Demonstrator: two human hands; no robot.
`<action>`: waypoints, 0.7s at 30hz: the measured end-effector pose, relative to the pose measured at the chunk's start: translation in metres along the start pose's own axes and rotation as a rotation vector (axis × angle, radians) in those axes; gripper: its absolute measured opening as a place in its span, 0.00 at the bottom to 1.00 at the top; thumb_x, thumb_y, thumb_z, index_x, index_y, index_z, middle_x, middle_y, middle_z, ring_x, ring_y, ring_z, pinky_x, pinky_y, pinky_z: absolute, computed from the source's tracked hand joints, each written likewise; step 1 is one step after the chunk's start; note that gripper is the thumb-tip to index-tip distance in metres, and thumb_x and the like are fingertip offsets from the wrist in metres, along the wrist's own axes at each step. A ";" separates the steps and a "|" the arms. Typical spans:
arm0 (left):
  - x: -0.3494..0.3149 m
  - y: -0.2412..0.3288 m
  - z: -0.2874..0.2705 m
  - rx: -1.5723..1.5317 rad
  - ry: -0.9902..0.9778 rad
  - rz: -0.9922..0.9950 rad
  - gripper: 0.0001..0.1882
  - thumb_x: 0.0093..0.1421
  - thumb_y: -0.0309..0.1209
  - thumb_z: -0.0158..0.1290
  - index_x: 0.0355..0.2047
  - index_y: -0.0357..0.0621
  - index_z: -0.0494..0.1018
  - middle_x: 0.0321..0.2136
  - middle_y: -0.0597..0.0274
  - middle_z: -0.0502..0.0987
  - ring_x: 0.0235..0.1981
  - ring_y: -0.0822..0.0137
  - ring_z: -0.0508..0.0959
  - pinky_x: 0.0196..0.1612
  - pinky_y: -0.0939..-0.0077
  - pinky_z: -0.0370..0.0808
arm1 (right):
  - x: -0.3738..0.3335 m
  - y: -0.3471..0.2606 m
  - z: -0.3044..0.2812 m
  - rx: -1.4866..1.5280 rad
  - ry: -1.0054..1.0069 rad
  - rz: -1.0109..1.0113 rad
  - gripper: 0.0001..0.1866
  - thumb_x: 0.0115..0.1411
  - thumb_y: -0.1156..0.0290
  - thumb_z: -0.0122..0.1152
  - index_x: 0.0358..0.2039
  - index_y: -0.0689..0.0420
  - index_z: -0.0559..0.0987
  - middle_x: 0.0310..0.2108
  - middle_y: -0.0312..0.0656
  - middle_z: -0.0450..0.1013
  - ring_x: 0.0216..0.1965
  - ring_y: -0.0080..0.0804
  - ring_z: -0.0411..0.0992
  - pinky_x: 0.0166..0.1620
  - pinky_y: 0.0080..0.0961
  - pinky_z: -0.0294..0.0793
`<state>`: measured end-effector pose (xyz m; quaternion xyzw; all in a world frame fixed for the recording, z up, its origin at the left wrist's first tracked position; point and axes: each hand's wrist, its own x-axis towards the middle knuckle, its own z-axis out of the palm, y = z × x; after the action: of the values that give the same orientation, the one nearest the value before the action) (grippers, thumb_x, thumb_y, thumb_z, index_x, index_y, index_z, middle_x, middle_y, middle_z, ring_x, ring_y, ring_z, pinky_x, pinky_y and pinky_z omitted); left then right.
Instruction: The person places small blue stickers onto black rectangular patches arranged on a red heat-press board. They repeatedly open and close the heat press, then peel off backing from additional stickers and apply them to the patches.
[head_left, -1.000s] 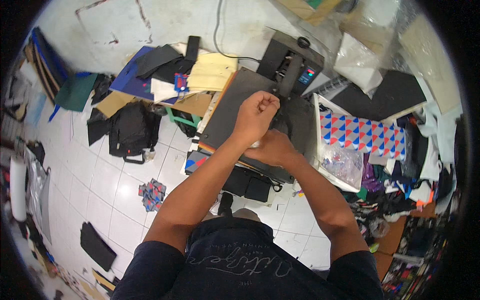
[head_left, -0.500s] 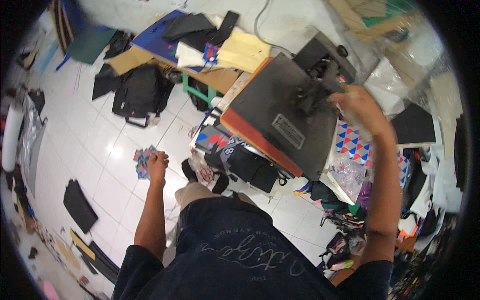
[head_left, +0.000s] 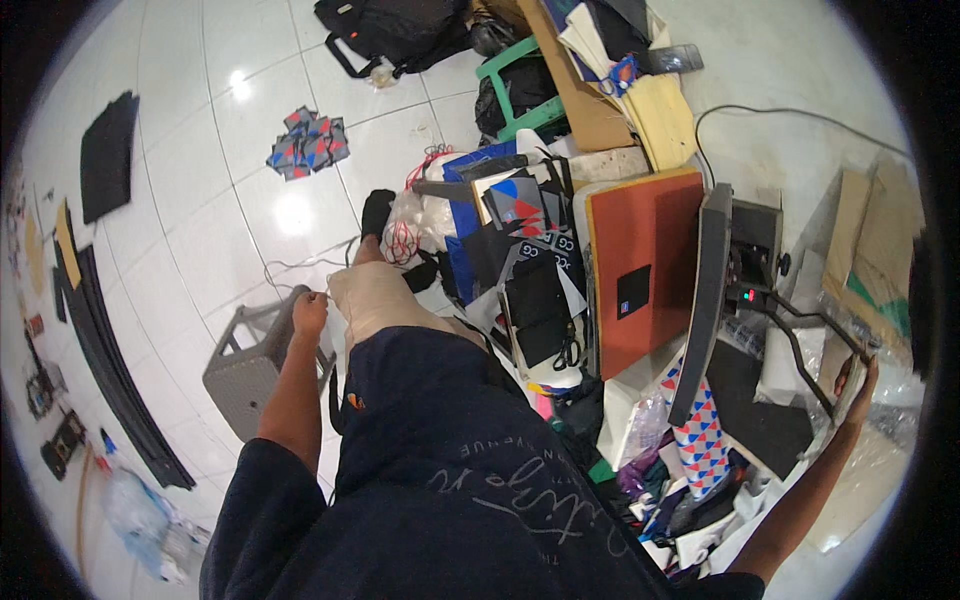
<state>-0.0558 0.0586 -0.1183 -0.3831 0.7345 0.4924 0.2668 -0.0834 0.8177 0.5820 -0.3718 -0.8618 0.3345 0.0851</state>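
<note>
1 hand loaded: R hand point(head_left: 855, 388) fingers grip press handle point(head_left: 800, 362), prob. so upper plate point(head_left: 706, 310) clears blk patch point(head_left: 634, 290) on orange pad point(head_left: 655, 235). L hand point(head_left: 310, 314) nr stool point(head_left: 245, 367), fingers curled, can't tell if holding.

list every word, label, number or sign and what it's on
Navy fabric T-shirt: pale lettering, wording not copied
Dark flat pieces: white letters, wording not copied
Black rectangular patch on the orange-red flat press bed: blue mark, too small to read
Red-green lit display: too small to read
</note>
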 end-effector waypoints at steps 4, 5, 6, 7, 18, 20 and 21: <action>-0.001 -0.044 -0.010 -0.093 -0.026 0.023 0.09 0.58 0.33 0.49 0.32 0.40 0.71 0.22 0.67 0.71 0.21 0.76 0.69 0.21 0.81 0.65 | -0.002 -0.015 0.011 -0.046 0.027 -0.020 0.29 0.60 0.36 0.41 0.28 0.52 0.70 0.15 0.34 0.64 0.12 0.22 0.61 0.14 0.18 0.59; -0.008 -0.050 -0.003 -0.133 -0.034 -0.029 0.09 0.58 0.33 0.49 0.33 0.40 0.71 0.23 0.67 0.72 0.21 0.76 0.70 0.22 0.81 0.65 | -0.003 -0.020 0.009 -0.064 0.058 -0.010 0.30 0.60 0.35 0.41 0.27 0.51 0.69 0.14 0.34 0.63 0.11 0.22 0.61 0.14 0.18 0.59; -0.016 -0.041 -0.007 -0.164 -0.036 -0.077 0.09 0.58 0.33 0.49 0.33 0.40 0.71 0.23 0.67 0.72 0.21 0.76 0.70 0.22 0.81 0.65 | -0.005 -0.020 0.011 -0.071 0.088 0.005 0.30 0.60 0.34 0.40 0.26 0.51 0.69 0.13 0.34 0.63 0.11 0.23 0.61 0.14 0.18 0.59; -0.024 -0.034 -0.015 -0.186 -0.040 -0.122 0.09 0.58 0.33 0.49 0.34 0.40 0.71 0.24 0.67 0.72 0.22 0.76 0.70 0.22 0.82 0.65 | -0.009 -0.020 0.015 -0.078 0.122 0.028 0.31 0.60 0.33 0.40 0.25 0.51 0.69 0.13 0.34 0.63 0.11 0.23 0.60 0.13 0.18 0.59; -0.039 -0.085 -0.035 -0.374 -0.019 -0.346 0.09 0.59 0.33 0.48 0.28 0.40 0.71 0.19 0.70 0.67 0.19 0.79 0.65 0.22 0.82 0.60 | -0.028 -0.053 0.059 -0.059 0.270 0.181 0.32 0.57 0.30 0.42 0.22 0.49 0.69 0.12 0.31 0.63 0.10 0.22 0.60 0.13 0.19 0.59; -0.036 -0.082 -0.039 -0.274 -0.066 -0.348 0.08 0.60 0.34 0.49 0.30 0.42 0.70 0.20 0.70 0.68 0.18 0.78 0.66 0.20 0.83 0.60 | -0.029 -0.055 0.065 -0.057 0.272 0.193 0.32 0.56 0.30 0.43 0.23 0.49 0.69 0.12 0.31 0.63 0.10 0.22 0.60 0.13 0.19 0.59; -0.026 -0.092 -0.043 -0.253 -0.093 -0.340 0.08 0.61 0.35 0.49 0.34 0.43 0.70 0.21 0.70 0.69 0.18 0.78 0.66 0.19 0.84 0.61 | -0.033 -0.059 0.072 -0.054 0.276 0.212 0.32 0.56 0.30 0.44 0.23 0.49 0.69 0.12 0.31 0.62 0.10 0.22 0.60 0.13 0.19 0.59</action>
<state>0.0341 0.0061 -0.1299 -0.5088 0.5786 0.5457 0.3294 -0.1235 0.7280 0.5682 -0.5051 -0.8066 0.2640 0.1567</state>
